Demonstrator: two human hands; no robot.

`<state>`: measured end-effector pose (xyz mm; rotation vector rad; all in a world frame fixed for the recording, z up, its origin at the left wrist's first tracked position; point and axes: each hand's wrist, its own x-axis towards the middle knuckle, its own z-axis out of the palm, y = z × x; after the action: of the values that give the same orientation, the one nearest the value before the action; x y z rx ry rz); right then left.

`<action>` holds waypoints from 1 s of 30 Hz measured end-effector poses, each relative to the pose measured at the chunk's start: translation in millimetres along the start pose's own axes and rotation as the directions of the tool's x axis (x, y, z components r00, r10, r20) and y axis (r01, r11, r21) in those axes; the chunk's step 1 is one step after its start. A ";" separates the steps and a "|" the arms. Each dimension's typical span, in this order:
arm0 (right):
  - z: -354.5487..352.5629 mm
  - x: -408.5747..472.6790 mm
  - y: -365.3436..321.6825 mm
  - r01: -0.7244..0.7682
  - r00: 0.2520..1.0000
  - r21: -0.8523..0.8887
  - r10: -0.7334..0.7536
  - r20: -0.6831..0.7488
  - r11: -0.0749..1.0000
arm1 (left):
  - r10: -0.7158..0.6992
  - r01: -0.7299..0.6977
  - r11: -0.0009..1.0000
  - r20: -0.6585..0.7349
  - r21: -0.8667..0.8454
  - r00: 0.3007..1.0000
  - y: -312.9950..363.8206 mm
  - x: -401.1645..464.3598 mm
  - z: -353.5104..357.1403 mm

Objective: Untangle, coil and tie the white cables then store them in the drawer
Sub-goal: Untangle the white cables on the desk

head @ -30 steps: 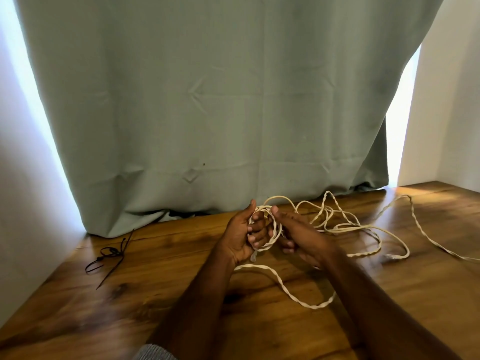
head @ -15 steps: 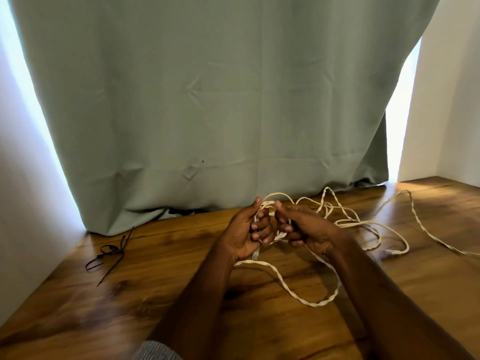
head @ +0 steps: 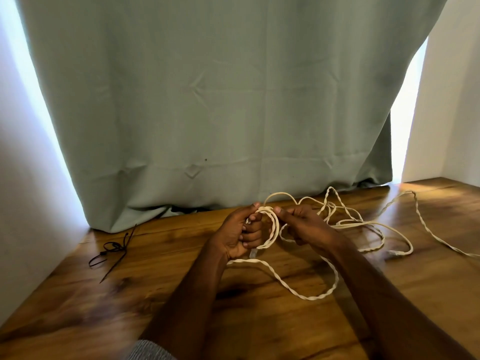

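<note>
Curled fingers of the left hand [head: 237, 233] close around a small coil of white cable [head: 271, 227], the loops pinched under its thumb. Just beside it the right hand [head: 305, 226] grips the same cable — thumb pressed onto the strand at the coil's top. Loose tangles trail from the coil across the wooden table [head: 259, 320], behind and in front of the right hand. Black ties [head: 113, 250] lie well away beyond the left hand, near the green curtain [head: 207, 100].
</note>
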<state>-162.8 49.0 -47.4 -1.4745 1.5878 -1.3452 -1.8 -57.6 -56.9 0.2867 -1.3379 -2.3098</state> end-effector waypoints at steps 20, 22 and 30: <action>32.1 10.5 6.6 0.197 0.936 -0.732 -0.348 -0.057 0.652 | 0.407 -0.368 0.888 0.097 -0.274 0.908 38.4 3.8 25.6; 36.2 4.8 1.1 0.184 0.962 -0.807 -0.272 0.030 0.561 | 0.443 -0.433 0.868 -0.013 -0.242 0.896 38.0 6.5 25.8; 39.4 -5.2 -8.1 0.154 0.985 -0.920 -0.133 0.112 0.360 | 0.498 -0.526 0.845 -0.215 -0.099 0.840 25.0 19.2 11.5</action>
<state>-123.1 44.0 -53.6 -2.2797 2.4388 -0.3487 -16.1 -68.7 -28.7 0.0680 -0.9869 -1.8641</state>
